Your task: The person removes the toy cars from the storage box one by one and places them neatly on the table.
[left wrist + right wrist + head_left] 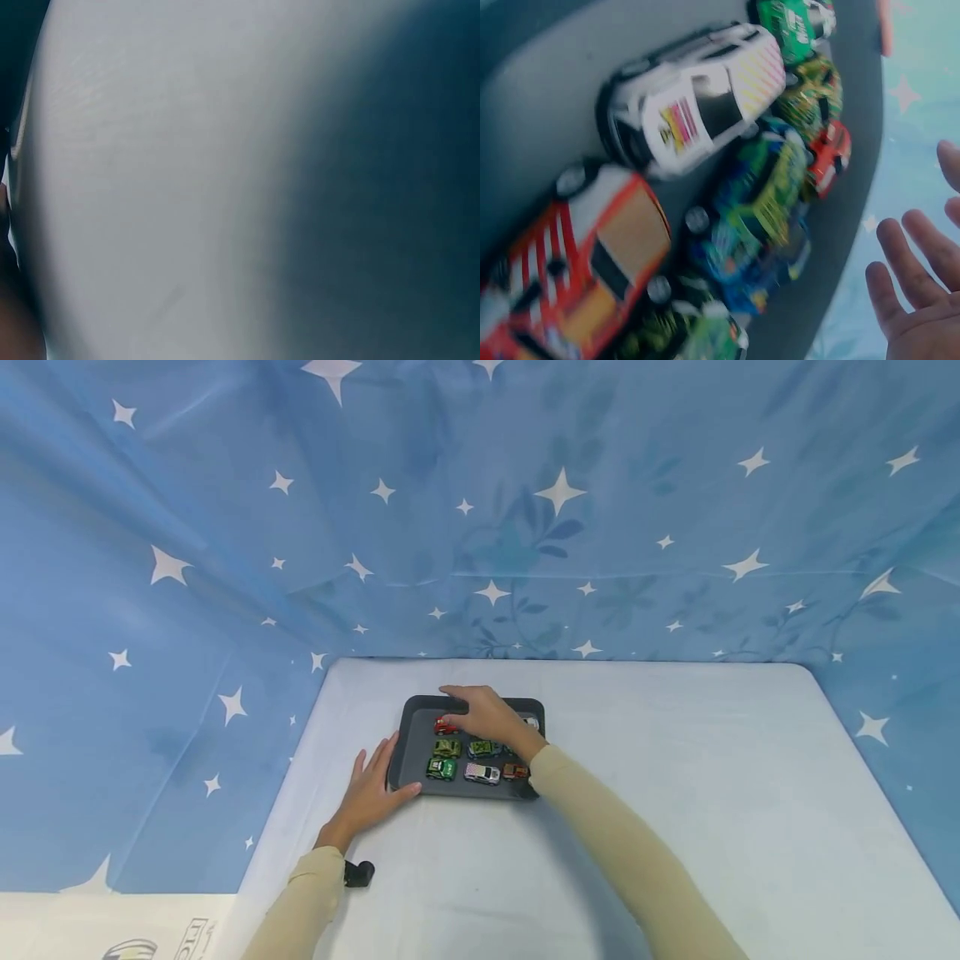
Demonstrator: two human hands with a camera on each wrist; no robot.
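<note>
A dark grey tray [408,739] holds several toy cars in rows. My left hand [369,795] lies beside its left end, fingers stretched along the edge and thumb near the front corner. Over the back of the tray, my right hand [487,714] hovers with extended fingers and covers some cars. By its thumb in the head view is a red toy car [444,727]. The right wrist view shows that hand apart from the cars, including a white toy car [697,101], an orange toy car [592,262] and a blue-green toy car [754,202].
White cloth [712,793] covers the table. Star-patterned blue fabric [637,543] rises behind it and at the sides. A small black device [358,873] sits at the left wrist. The left wrist view is mostly blurred pale and dark surface.
</note>
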